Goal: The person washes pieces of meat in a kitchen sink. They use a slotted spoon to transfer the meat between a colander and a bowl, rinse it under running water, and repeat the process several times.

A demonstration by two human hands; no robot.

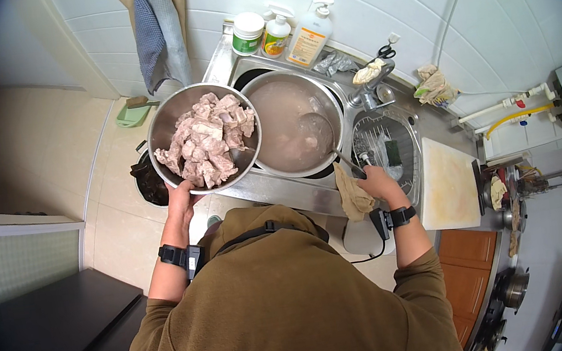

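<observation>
My left hand (182, 197) grips the near rim of a steel bowl (157, 120) heaped with pale, cooked-looking meat chunks (205, 137). The bowl is over the left end of the sink unit. My right hand (376, 182) is closed around the handle of a metal ladle (315, 126). Its head is sunk in cloudy, pinkish-brown liquid (276, 106), where a few pieces show near the surface. That liquid fills a large round steel basin (339, 113) set in the left sink compartment. A tan cloth (352, 192) hangs over the sink's front edge beside my right hand.
Behind the basin stand a white tub (247, 33) and two pump bottles (310, 36). The faucet (369, 95) is at the right, above a wire rack (398, 129) in the smaller sink. Further right lies a cutting board (449, 184). A bin (149, 180) stands on the floor at left.
</observation>
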